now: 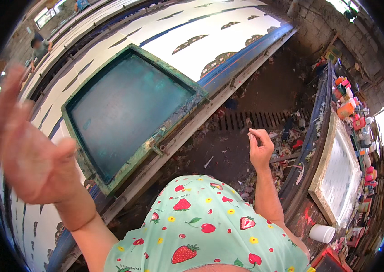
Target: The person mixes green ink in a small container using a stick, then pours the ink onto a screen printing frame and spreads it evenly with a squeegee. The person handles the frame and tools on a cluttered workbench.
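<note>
I judge green frame (157, 139) stiff, mesh (126, 111) delicate; grip rails (168, 70) | left hand (38, 158) spread, empty | right hand (261, 150) curled, contents unclear

Passable above long counter (246, 56) beyond green frame (167, 71); free ahead through aisle (269, 86) between long counter and right-hand counter (298, 213). Blocked low leftward by green frame's raised rim (140, 155); rightward by pale frame (321, 181), white cup (322, 233), crowded bottles (346, 109).
</note>
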A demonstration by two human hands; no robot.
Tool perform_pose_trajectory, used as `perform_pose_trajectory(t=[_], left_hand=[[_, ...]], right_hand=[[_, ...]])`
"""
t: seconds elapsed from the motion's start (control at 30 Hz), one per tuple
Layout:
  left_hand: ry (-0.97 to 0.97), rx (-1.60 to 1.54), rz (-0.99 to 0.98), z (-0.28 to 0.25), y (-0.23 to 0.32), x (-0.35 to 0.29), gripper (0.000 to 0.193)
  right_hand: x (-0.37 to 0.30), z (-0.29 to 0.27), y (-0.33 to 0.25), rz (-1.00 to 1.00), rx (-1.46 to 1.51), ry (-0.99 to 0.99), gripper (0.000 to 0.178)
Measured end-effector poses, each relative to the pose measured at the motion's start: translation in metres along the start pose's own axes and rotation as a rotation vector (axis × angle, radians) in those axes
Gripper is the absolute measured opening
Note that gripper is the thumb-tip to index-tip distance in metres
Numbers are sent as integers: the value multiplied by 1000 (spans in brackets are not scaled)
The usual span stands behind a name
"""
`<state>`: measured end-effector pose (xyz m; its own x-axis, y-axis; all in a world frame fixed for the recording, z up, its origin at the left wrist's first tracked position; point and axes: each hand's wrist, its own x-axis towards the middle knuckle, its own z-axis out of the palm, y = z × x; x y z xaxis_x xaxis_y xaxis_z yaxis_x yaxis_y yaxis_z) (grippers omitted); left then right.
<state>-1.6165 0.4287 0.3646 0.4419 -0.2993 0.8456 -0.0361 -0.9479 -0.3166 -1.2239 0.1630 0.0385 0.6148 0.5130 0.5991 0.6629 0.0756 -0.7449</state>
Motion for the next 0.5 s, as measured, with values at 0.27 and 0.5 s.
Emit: perform_pose_trajectory(t=[0.27, 0.5], left_hand=[[-79, -434, -627, 84, 85, -128, 21], [188, -397, -1173, 74, 140, -190, 9]], right_hand=[[-4, 5, 6, 39, 28, -58, 19], [-2, 23, 5, 14, 71, -132, 19]])
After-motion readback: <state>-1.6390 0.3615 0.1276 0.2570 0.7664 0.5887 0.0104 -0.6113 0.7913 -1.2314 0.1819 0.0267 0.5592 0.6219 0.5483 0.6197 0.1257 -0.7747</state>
